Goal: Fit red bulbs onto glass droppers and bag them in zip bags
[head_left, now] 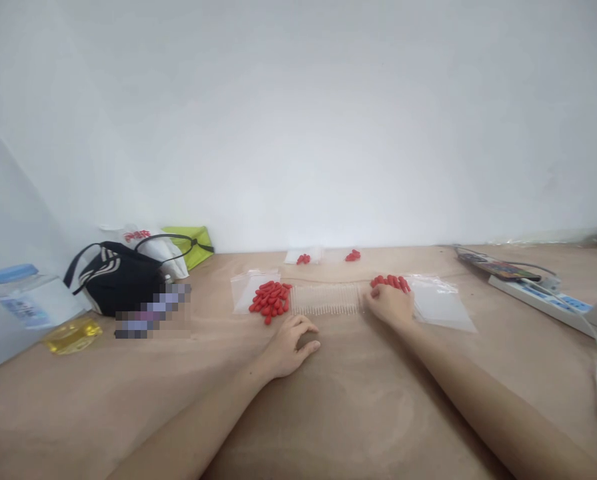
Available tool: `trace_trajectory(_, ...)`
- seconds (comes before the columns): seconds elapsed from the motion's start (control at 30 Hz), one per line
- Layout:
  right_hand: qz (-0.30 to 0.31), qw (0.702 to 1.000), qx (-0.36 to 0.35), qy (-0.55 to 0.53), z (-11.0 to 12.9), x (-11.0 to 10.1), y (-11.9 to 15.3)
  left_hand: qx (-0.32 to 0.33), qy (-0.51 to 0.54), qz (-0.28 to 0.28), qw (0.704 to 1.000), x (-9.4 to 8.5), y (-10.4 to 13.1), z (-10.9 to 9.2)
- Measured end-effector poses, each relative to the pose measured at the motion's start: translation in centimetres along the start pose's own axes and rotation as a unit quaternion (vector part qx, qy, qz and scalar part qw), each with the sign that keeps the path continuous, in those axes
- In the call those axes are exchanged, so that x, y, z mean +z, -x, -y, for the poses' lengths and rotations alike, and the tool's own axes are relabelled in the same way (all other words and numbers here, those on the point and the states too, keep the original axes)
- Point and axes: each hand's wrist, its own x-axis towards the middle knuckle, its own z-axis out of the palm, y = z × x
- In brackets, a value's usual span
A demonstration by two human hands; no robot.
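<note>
My left hand (291, 347) lies on the table with thumb and fingers apart and nothing in it, just in front of a pile of red elongated pieces (271, 298). Between the two hands runs a neat row of thin pale sticks (325, 300), set side by side. At the row's right end is my right hand (389, 305), its fingers pinched together; what they hold, if anything, is too small to tell. Right behind that hand are more red pieces (391, 283), partly hidden by it.
Clear plastic bags (441, 303) lie on the right, another bag (245, 293) on the left. Small red groups (353, 255) sit near the wall. A power strip (558, 307) with a phone (511, 269) and cable is far right. A black bag (115, 280) and bottle (33, 293) stand left.
</note>
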Motion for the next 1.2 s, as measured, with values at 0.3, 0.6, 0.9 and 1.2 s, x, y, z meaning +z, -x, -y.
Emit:
trace_trajectory(0.3, 0.051, 0.997, 0.017, 0.048, 2.5, 0.8, -1.1, -0.093, -0.136, -0.175, 0.971, -1.3, -0.4, 2.4)
trace_trajectory(0.6, 0.052, 0.996, -0.026, 0.061, 2.4, 0.2, -0.6, -0.195, -0.210, -0.221, 0.932, -2.9, -1.2, 6.1)
trace_trajectory(0.9, -0.011, 0.955, -0.264, -0.133, -2.3, 0.0, 4.7, -0.192, -0.202, -0.243, 0.929, -3.0, -1.6, 5.7)
trace_trajectory(1.2, 0.000, 0.932, -0.326, -0.158, -2.4, -0.1, 5.8, -0.031, -0.037, -0.107, 0.993, -0.3, -0.5, 0.2)
